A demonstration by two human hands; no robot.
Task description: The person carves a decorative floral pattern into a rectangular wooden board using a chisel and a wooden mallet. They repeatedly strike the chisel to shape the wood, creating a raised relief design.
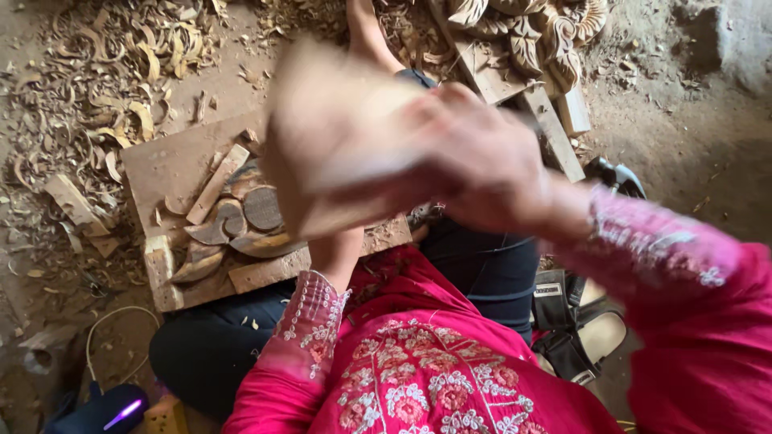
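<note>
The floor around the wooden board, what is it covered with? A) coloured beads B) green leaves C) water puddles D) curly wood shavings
D: pale, curled wood shavings lie scattered over the dirt floor beside the wooden board, with more chips by the carved wooden piece.

Woodcarving workshop, floor-level. Evidence: dirt floor (691,145) strewn with curled wood shavings (121,72); flat work board (173,173) bearing cut wooden pieces (233,221); ornately carved scrollwork panel (539,32); timber offcuts (555,133).
</note>
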